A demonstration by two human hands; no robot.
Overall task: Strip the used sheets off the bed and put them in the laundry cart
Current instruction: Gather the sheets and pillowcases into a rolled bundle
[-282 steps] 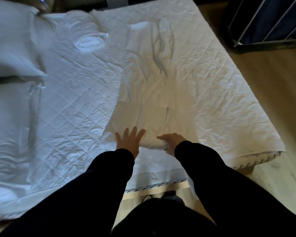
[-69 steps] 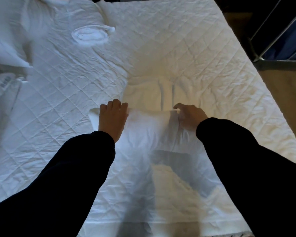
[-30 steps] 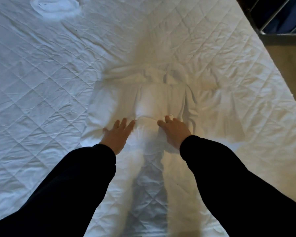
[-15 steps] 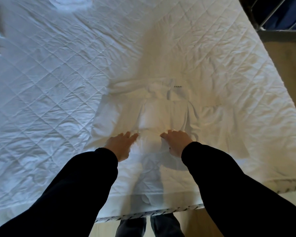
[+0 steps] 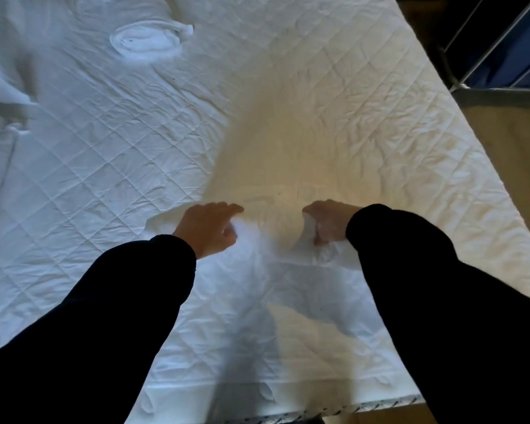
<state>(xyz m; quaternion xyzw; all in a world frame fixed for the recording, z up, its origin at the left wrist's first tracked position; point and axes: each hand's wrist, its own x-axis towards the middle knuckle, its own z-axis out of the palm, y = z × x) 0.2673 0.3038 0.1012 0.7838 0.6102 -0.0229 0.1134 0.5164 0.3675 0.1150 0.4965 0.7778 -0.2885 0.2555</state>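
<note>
Sheet point(image 5: 273, 240) bunched on bed point(image 5: 104, 154), near-centre; L hand point(image 5: 207, 229) and R hand point(image 5: 328, 223) each curled round a fistful. Step: gathering. Next, prob: lift bundle, carry to cart point(image 5: 502, 56) far right

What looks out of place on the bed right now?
One thing: a white oval coil of twisted cloth lies alone on the white quilted mattress pad, far from the white folded sheet that the left hand and right hand grip. Nothing looks torn or spilled.
</note>
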